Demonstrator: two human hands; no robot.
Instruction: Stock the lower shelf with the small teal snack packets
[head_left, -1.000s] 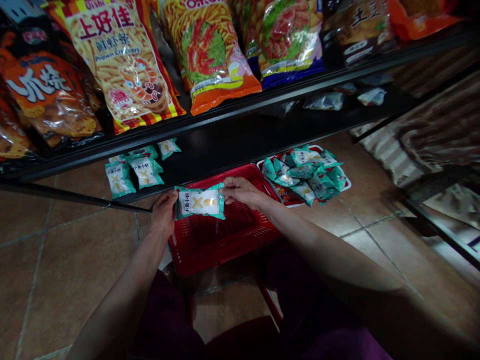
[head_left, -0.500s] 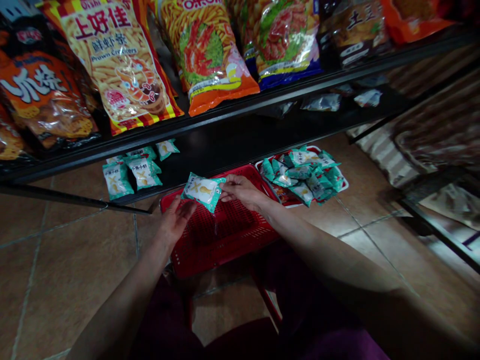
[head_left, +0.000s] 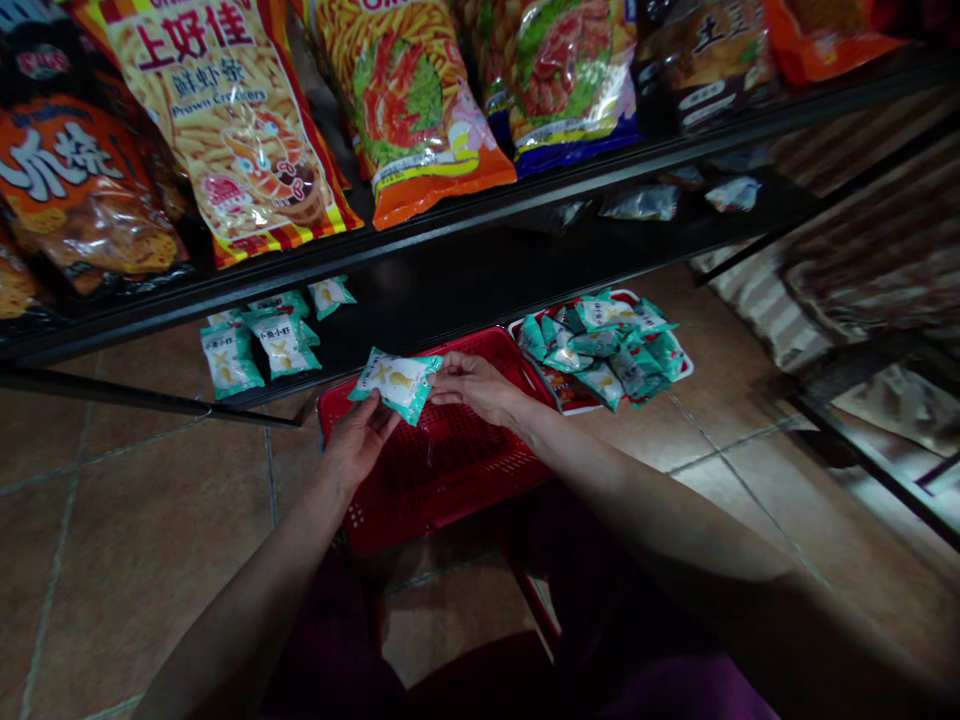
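Observation:
Over a red plastic basket (head_left: 450, 490), both hands hold one small teal-and-white snack packet (head_left: 396, 384). My right hand (head_left: 474, 386) pinches its right end between thumb and fingers. At the packet's lower left edge, my left hand (head_left: 358, 436) grips with the thumb on top and fingers beneath. The packet lies face up and slightly tilted. To the right, a second basket with a white rim (head_left: 686, 366) holds a heap of similar teal packets (head_left: 600, 350). More of these packets (head_left: 281, 342) stand grouped at the left end of the low black shelf (head_left: 427, 285).
Large snack bags, including prawn crackers (head_left: 232, 130) and an orange-edged bag (head_left: 409, 110), line the upper shelf above my hands. Clear-wrapped packets (head_left: 641, 203) lie farther right on the low shelf. Another dark metal rack (head_left: 877, 450) stands at the right on the tiled floor.
My left hand has moved up and closed on the packet's left edge. The packet and my right hand have shifted slightly left.

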